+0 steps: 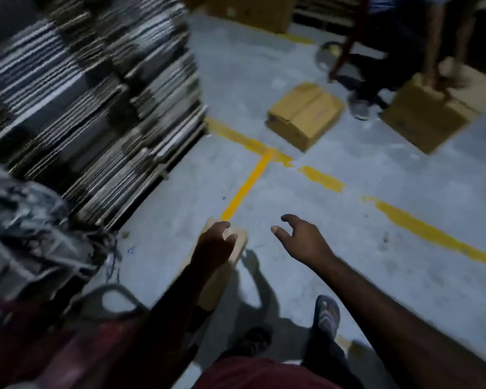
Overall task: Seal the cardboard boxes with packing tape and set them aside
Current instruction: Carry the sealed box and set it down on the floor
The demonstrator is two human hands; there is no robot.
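Above the floor, right hand reaches forward, grip apart; left hand over cardboard, grip unclear.

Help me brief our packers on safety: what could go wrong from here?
Loose cords trail on the floor near the left hand; a sandalled foot could snag them. The cardboard box lies on open floor ahead, beside another person's feet: a possible trip. Dim light makes both harder to see.
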